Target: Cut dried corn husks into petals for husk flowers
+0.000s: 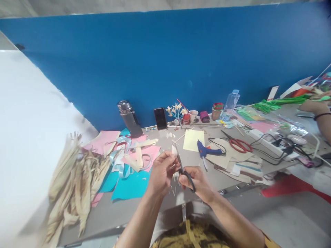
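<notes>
My left hand [162,170] pinches a small pale strip [174,150] that looks like a piece of corn husk, its tip pointing up. In my right hand [198,182] are black-handled scissors [186,177], thumb and fingers in the loops. Their blades rise alongside the strip, close to my left fingertips; whether they touch it I cannot tell. Small pale scraps lie on the table under my hands. Beyond them is a yellow paper sheet [193,140], with a blue glue gun [208,150] to its right.
Dried corn husks [77,182] pile up at the left, beside blue paper [130,186] and pink paper. A dark flask [130,119], a phone [160,119] and husk flowers [177,111] stand along the wall. Red-handled scissors [240,145], a power strip [269,144] and a co-worker's hand [311,107] are right.
</notes>
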`<state>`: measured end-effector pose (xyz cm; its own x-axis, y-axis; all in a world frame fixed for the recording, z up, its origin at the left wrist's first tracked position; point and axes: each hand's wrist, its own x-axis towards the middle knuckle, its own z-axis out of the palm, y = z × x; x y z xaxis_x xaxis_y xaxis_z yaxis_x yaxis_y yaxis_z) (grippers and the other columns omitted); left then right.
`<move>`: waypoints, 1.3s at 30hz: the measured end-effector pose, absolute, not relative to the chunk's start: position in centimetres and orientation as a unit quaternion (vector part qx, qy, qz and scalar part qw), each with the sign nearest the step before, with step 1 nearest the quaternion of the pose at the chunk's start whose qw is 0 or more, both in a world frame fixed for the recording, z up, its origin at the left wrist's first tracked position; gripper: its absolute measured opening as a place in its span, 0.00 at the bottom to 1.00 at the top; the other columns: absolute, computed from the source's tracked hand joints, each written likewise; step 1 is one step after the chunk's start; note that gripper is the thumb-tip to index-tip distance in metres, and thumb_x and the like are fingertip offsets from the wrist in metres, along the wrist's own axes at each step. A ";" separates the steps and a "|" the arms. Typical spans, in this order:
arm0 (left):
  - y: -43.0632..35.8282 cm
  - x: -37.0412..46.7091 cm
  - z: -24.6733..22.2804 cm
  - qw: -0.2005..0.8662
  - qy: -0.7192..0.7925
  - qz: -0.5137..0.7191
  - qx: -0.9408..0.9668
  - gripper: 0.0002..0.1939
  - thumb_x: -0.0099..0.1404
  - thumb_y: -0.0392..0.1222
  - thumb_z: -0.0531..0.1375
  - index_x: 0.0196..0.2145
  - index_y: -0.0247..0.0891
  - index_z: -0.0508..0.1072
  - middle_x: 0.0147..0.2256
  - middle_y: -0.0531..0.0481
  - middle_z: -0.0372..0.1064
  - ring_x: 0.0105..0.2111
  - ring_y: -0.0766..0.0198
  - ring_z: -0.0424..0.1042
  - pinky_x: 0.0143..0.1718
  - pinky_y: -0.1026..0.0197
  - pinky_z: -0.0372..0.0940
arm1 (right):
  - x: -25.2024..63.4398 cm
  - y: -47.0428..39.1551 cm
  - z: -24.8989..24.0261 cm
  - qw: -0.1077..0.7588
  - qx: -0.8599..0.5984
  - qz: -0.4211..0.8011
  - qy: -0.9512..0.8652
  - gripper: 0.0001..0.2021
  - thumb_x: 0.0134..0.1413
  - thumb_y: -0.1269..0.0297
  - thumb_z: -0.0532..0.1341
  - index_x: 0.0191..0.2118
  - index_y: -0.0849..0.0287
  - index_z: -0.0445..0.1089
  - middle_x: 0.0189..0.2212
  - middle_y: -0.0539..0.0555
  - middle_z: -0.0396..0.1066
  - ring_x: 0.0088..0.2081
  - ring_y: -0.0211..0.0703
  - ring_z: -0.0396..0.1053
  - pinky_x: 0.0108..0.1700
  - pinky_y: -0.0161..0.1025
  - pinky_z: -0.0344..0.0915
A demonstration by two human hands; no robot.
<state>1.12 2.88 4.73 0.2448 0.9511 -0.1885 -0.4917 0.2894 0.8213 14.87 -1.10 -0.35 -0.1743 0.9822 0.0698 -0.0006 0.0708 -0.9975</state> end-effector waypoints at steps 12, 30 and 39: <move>2.9 0.9 4.8 0.716 0.355 0.504 0.327 0.13 0.50 0.40 0.70 0.25 0.37 0.67 0.22 0.55 0.66 0.24 0.69 0.67 0.27 0.66 0.62 | 14.7 -1.4 -0.7 0.479 -0.392 0.575 -0.535 0.31 0.50 0.33 0.61 0.23 0.62 0.71 0.19 0.53 0.69 0.21 0.35 0.56 0.24 0.34 0.47; 2.7 0.7 5.1 0.694 0.369 0.488 0.379 0.09 0.50 0.38 0.66 0.22 0.37 0.67 0.20 0.53 0.67 0.22 0.69 0.66 0.29 0.65 0.64 | 14.7 -1.4 -0.7 0.470 -0.418 0.542 -0.557 0.30 0.50 0.35 0.63 0.18 0.62 0.70 0.17 0.53 0.67 0.21 0.36 0.56 0.23 0.34 0.47; 2.8 0.4 4.9 0.700 0.361 0.486 0.378 0.08 0.51 0.37 0.64 0.23 0.37 0.66 0.21 0.53 0.69 0.22 0.67 0.68 0.29 0.64 0.64 | 14.6 -1.5 -0.9 0.483 -0.386 0.578 -0.533 0.29 0.50 0.36 0.63 0.21 0.62 0.71 0.18 0.53 0.69 0.21 0.36 0.59 0.26 0.35 0.50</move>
